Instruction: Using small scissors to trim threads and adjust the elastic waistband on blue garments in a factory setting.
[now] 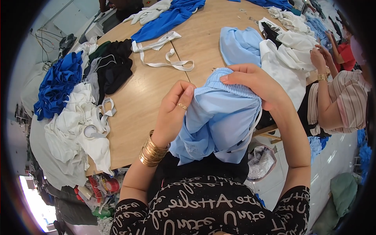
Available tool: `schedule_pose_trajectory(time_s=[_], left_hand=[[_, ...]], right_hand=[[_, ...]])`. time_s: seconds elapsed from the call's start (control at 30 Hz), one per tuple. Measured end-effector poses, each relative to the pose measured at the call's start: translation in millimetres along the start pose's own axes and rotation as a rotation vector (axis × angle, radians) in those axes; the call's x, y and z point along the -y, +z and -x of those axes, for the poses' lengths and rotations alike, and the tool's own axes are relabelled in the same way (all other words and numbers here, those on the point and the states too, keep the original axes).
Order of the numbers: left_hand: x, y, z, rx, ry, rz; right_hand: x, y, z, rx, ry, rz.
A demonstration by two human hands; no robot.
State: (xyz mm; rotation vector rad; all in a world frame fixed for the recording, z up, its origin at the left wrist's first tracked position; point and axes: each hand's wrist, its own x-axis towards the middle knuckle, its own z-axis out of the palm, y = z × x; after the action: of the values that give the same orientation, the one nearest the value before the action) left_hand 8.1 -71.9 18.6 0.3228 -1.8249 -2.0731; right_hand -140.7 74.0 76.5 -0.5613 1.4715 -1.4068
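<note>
Light-blue garment [209, 129] held up in both hands, gathered band [239, 88] at top.
We pinch its edge with the left hand [174, 107] and grip the band, thumb on top, with the right hand [258, 80]; it hangs before us at the wooden table's [137, 113] near edge. We'd probably want even tension between hands, gathers untwisted, loose folds hanging free.

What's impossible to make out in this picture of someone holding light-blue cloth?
All in the head view:
- Right hand: some fingertips, hidden behind the gathered waistband.
- Light-blue garment: its far side, hidden by its own front folds.
- Co-worker in a striped top: partly cut off by the lens's dark rim.
- Dark figure beyond the table: cut off by the top edge.
</note>
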Motion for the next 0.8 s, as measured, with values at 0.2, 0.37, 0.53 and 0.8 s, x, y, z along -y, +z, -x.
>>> schedule_pose_trajectory(time_s=[0.2, 0.37, 0.53, 0.8], left_hand=[[1, 15, 5, -0.104, 0.429, -0.592], [-3, 13, -1, -0.126, 0.650, -0.697], [-10, 10, -3, -0.088, 0.521, -0.674], [-10, 16, 3, -0.002, 0.262, -0.406]], right_hand=[[0, 1, -2, -0.002, 0.021, -0.016], [1, 1, -2, 0.026, 0.021, -0.012], [-3, -2, 2, 0.095, -0.234, 0.325], [-7, -6, -6, 0.051, -0.039, 0.120]])
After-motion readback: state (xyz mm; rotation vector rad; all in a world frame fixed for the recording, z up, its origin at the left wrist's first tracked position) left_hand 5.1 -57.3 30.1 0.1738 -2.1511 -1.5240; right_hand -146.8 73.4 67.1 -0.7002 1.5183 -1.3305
